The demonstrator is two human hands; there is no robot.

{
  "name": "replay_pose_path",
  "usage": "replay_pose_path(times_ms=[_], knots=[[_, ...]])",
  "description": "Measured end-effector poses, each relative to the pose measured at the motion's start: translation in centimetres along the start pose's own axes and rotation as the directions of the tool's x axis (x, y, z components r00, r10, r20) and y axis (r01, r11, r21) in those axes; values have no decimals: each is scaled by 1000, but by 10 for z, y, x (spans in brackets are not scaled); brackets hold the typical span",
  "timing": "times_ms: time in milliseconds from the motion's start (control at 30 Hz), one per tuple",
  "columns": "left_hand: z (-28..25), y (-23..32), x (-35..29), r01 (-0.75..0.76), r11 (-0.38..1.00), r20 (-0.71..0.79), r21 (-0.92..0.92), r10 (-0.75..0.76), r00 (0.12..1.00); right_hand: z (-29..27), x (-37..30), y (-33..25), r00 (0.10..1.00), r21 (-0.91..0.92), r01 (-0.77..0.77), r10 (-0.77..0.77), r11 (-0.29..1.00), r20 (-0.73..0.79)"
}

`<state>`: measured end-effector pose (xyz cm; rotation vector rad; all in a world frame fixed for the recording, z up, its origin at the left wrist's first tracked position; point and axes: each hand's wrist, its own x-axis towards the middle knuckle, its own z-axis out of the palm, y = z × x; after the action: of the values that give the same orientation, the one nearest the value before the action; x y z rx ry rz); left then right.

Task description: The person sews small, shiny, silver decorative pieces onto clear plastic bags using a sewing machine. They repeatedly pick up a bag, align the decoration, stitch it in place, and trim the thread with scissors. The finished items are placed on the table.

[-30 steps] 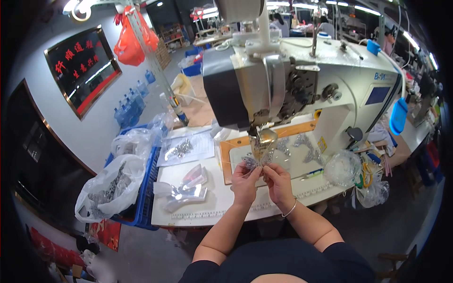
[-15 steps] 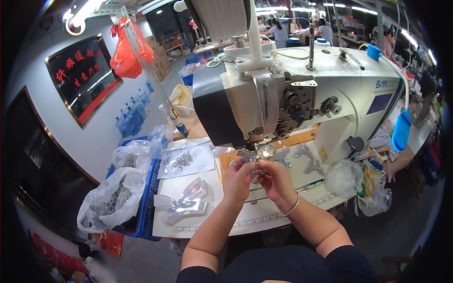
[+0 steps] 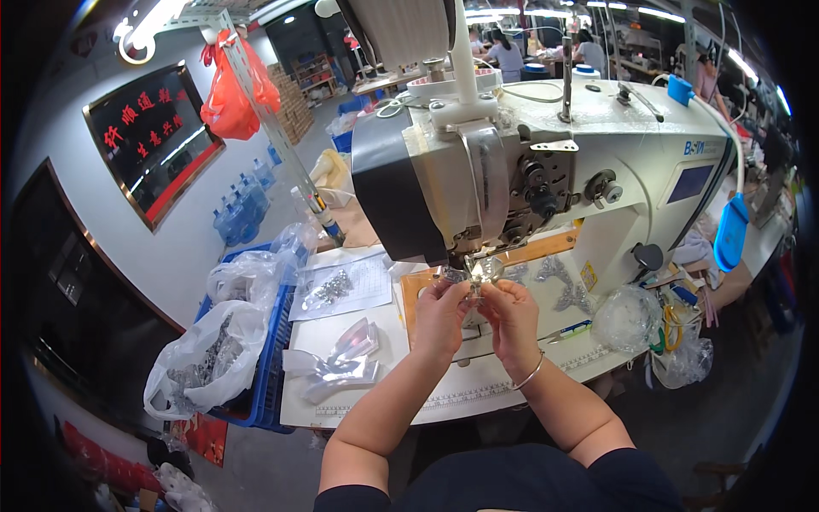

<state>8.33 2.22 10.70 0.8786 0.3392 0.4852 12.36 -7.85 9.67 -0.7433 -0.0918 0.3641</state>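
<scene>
I see the silver piece (image 3: 450,275) at the front of the sewing machine (image 3: 550,196), right beneath its head: small, thin and glittery, with most of its outline lost behind fingers and bright metal. More sparkling grey trim (image 3: 565,286) lies on the machine bed, ragged in shape, near a tan wooden board (image 3: 543,246) with a smooth face. To the left, a gridded paper (image 3: 368,288) carries a loose heap of shiny bits (image 3: 331,288), and in front of it rests glossy film (image 3: 348,367), folded and creased, almost mirror-like. A blue basket (image 3: 275,367) of hard plastic stands beside the table; its thin white bag (image 3: 241,346) gapes around a tangle of grey glitter. On the right I have a slim pen (image 3: 573,328) and a crumpled clear bag (image 3: 627,320).

Now the grip. My left hand (image 3: 439,316) has thumb and forefinger pinched together with hardly a gap, on the near edge of the piece. The right hand (image 3: 514,320) (the one with the bangle (image 3: 531,373) at its wrist) mirrors it, fingers curled, tips drawn in on the other side; from here I cannot tell exactly where they touch.
</scene>
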Motion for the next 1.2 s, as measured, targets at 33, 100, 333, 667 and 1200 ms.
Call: replay_pose_path(times_ms=[33, 100, 333, 667, 1200], knots=[[1, 0, -1, -4, 1000, -2, -6, 4, 1000, -1, 1, 1, 1000, -21, 13, -14, 1000, -5], [2, 0, -1, -13, 1000, -7, -17, 13, 1000, -4, 4, 4, 999, -62, 40, -41, 997, -13], [1, 4, 3, 52, 997, -60, -52, -55, 997, -1, 13, -1, 992, -309, 127, -120, 942, 42], [1, 10, 8, 133, 991, -77, -14, -134, 988, -3, 23, -23, 986, -436, 143, -90, 888, 141], [-10, 11, 10, 111, 984, 35, -136, -107, 994, -6, 36, -31, 954, -640, 274, -116, 718, 277]])
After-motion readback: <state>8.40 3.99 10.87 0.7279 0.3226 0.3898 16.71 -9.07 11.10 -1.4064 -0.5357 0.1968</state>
